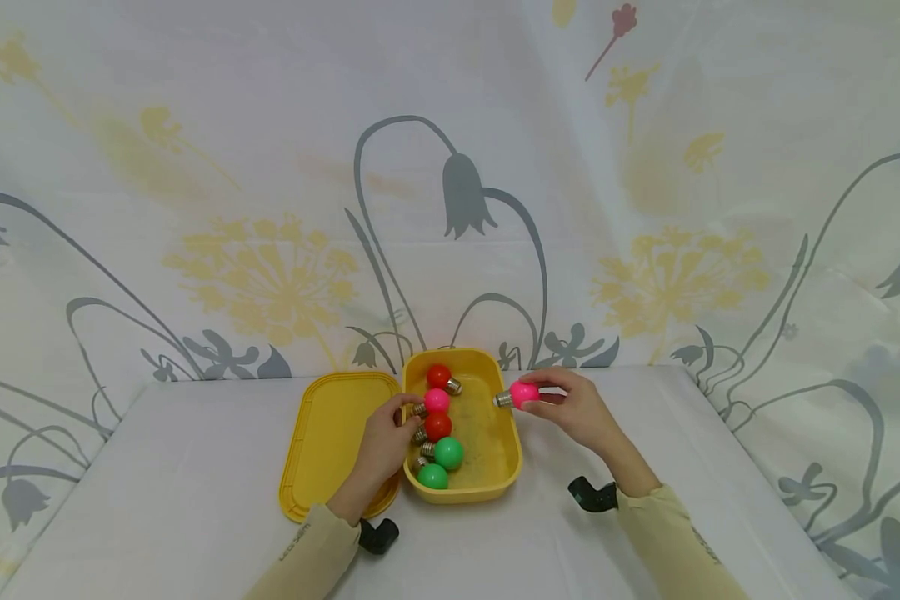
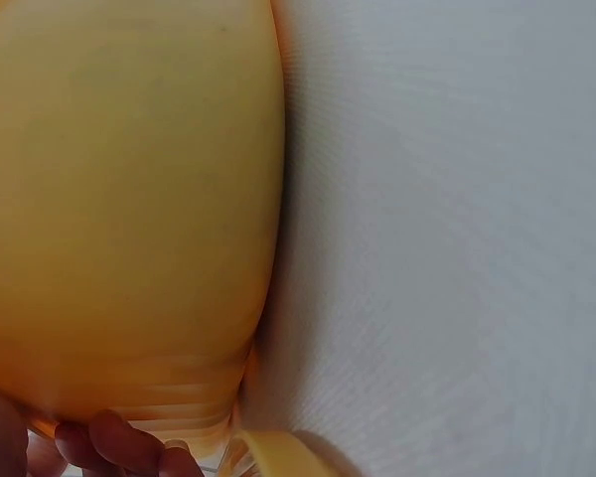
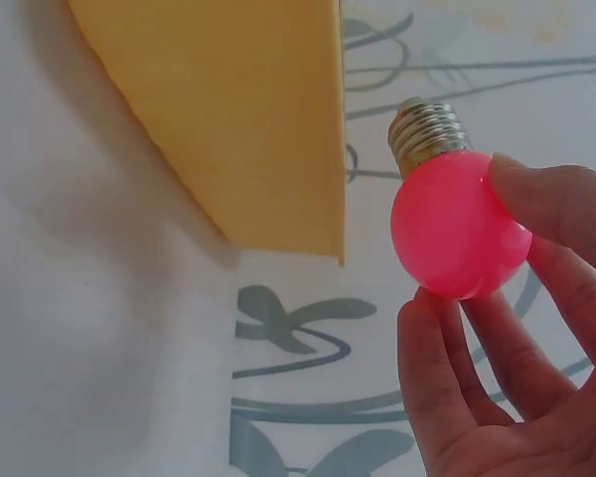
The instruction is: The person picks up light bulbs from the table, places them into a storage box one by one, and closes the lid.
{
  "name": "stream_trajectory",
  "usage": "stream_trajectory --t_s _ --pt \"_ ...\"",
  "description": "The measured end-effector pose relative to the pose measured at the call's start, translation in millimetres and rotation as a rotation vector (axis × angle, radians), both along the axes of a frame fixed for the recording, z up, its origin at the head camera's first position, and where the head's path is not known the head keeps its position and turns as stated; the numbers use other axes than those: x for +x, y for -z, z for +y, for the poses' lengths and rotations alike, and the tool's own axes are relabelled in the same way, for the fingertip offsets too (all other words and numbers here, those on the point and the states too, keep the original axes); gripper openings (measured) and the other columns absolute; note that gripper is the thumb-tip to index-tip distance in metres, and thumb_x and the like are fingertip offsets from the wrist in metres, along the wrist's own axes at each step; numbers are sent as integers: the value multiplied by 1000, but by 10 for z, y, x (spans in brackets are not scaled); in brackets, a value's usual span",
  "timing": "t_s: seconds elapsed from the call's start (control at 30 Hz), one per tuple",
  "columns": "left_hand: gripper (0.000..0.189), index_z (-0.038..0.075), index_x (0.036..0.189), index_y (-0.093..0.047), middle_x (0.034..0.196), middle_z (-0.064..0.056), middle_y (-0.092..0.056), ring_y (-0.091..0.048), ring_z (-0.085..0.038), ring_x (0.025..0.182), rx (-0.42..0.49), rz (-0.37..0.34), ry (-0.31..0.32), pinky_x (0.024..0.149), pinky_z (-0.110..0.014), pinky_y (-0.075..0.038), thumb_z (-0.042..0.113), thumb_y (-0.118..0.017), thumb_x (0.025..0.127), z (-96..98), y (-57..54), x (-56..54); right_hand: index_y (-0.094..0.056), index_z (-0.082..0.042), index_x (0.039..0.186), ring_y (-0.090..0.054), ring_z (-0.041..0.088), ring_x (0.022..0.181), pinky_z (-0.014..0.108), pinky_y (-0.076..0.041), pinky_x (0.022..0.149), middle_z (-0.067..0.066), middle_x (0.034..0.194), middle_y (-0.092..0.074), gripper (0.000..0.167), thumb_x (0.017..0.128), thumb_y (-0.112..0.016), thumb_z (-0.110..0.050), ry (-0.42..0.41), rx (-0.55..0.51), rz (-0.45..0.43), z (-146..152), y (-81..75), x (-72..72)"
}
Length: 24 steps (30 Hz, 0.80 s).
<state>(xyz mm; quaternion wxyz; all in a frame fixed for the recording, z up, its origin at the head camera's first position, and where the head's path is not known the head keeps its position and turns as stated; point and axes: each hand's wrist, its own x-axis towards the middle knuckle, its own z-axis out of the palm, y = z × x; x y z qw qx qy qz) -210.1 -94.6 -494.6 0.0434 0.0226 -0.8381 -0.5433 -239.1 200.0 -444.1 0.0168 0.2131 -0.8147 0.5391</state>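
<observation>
In the head view, my right hand pinches a pink light bulb by its round glass, over the right rim of a yellow container. The right wrist view shows the bulb's silver screw base pointing up and left, thumb on one side and fingers beneath. My left hand reaches over the container's left rim. Its thumb and finger pinch the base of another pink light bulb. Two red bulbs and two green bulbs lie in the container. In the left wrist view, the left fingertips show only at the bottom.
A yellow lid lies on the white table, left of the container. Black curved pieces show beside both wrists. A patterned curtain hangs behind the table.
</observation>
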Motion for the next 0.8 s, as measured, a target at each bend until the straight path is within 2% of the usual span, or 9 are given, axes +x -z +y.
stream_trajectory --t_s 0.23,0.53,0.8 --pt "24 10 117 -68 73 -3 -37 -41 -20 71 0 6 7 59 -28 -30 6 -62 94 -4 9 -3 -69 -1 116 -64 33 104 34 -53 88 14 115 -64 34 83 -79 -5 -37 33 4 -130 17 -52" --pt "24 9 117 -68 72 -3 -37 -40 -20 69 1 8 5 58 -28 -29 6 -62 94 9 20 -5 -70 -6 116 -63 29 106 37 -53 89 7 115 -65 32 86 -78 -12 -46 120 -17 -265 -25 -85" --pt "23 10 115 -69 71 -3 -37 -40 -20 69 14 10 1 58 -28 -30 6 -63 93 -3 -5 -1 -70 -7 114 -62 26 105 38 -54 89 5 112 -66 30 87 -78 -13 -84 149 -27 -415 -41 -196"
